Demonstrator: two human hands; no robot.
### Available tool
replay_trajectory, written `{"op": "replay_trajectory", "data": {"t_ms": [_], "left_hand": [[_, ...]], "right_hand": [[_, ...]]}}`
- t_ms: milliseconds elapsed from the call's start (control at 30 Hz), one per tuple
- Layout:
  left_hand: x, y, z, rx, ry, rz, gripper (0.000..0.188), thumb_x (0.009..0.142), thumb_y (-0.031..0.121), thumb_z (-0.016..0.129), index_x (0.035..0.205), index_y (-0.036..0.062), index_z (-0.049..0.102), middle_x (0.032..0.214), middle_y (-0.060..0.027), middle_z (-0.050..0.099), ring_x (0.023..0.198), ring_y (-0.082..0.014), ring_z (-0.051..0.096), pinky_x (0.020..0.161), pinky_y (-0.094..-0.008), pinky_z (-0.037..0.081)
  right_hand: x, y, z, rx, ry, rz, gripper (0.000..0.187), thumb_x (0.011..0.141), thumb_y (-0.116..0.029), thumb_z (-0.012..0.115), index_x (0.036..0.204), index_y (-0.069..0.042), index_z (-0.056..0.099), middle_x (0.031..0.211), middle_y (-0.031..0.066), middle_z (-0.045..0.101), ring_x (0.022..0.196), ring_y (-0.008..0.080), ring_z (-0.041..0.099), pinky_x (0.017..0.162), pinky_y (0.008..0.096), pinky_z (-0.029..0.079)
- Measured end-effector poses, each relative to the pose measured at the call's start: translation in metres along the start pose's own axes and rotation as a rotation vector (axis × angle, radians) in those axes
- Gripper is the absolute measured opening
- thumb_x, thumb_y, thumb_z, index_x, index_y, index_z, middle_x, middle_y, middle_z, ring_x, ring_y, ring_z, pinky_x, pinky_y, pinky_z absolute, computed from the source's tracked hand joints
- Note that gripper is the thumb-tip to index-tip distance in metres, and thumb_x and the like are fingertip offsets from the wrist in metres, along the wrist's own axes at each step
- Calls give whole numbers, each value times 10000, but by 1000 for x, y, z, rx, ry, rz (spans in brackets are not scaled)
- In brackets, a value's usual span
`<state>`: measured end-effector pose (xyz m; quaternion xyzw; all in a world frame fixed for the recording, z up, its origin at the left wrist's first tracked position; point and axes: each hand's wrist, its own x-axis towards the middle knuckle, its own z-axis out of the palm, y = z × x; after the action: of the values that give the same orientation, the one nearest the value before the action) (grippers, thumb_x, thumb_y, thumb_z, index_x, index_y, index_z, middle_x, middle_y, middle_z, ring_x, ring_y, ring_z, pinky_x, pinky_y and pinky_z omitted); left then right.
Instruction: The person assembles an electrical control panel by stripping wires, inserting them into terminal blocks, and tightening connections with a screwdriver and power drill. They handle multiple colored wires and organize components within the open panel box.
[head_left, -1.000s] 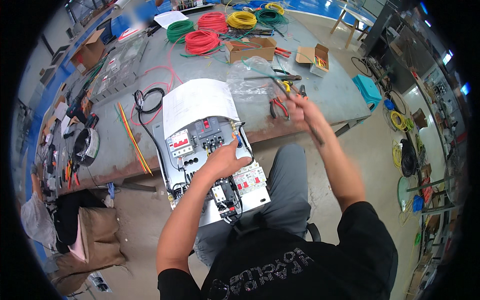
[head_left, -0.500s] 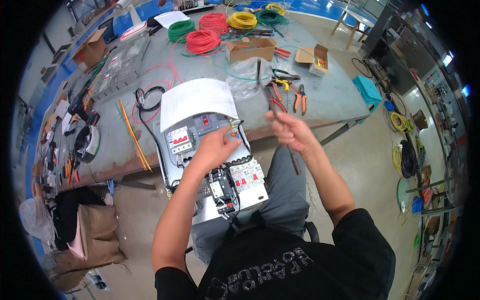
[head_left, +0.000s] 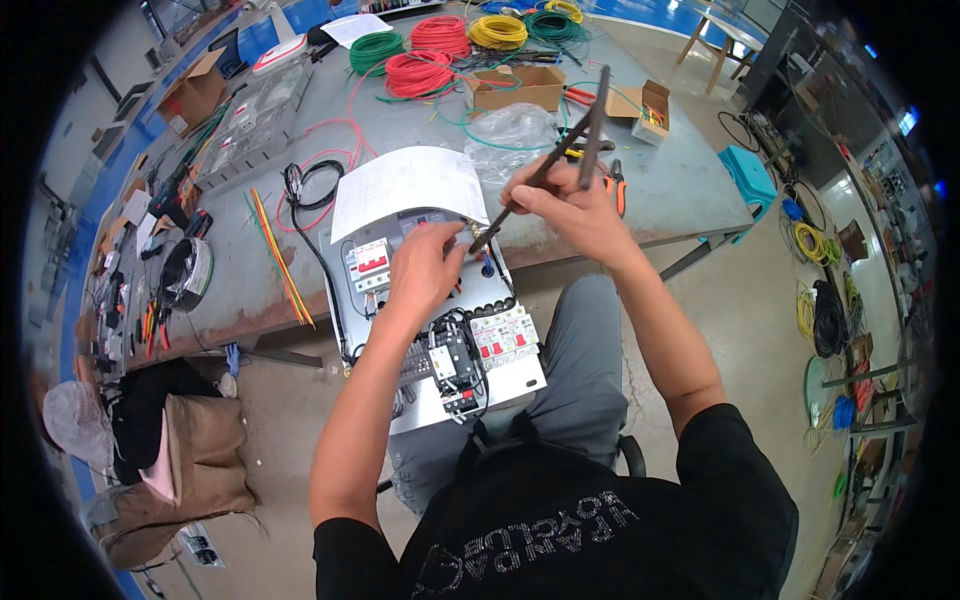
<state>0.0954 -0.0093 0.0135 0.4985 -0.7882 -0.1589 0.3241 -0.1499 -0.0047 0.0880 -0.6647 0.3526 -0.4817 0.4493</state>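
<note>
Got wiring panel point(head_left: 520, 380) across grey-trousered lap point(head_left: 580, 345), w/ blk contactor point(head_left: 457, 362) at panel's nr end & row of breakers point(head_left: 505, 336) by panel's R edge. Got L hand point(head_left: 422, 270) over panel's upper half, fingers bent, partly curled; can't tell if gripping anything. Got R hand point(head_left: 572, 212) closed round long dark tool point(head_left: 533, 180), held up just R of panel's far end, tip slanting down nr panel's upper R corner. Can see red-lever switch point(head_left: 370, 262) on panel's upper L, partly next to L hand, & white paper sheet point(head_left: 405, 190) over panel's far end. Further out, can see table point(head_left: 690, 195) beyond panel, w/ coloured strips point(head_left: 280, 262) & blk cable loop point(head_left: 318, 185) L of panel, orange-handled pliers point(head_left: 617, 190) R of it. Past panel, can make out clear plastic bag point(head_left: 508, 132), open carton point(head_left: 525, 95), then, farthest, red, yellow & green wire coils point(head_left: 440, 37).
</note>
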Motion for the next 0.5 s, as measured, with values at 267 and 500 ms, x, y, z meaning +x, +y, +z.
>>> {"op": "replay_trajectory", "data": {"t_ms": [267,500], "left_hand": [[18,8,1,-208,-161,-37,352,897,173,722,1228,57,736,1077,-171,765,1025,-362,698,923,-449,537],[27,12,-1,-266,-225,-77,234,944,195,721,1084,13,762,891,-180,757,784,-292,755,747,-401,564]], "right_hand": [[24,2,19,-304,-19,-164,207,977,-140,705,1044,55,707,883,94,704,820,133,657,720,307,537],[29,13,26,-322,-27,-156,192,958,-139,718,1016,44,717,861,114,725,786,143,676,727,325,543]]}}
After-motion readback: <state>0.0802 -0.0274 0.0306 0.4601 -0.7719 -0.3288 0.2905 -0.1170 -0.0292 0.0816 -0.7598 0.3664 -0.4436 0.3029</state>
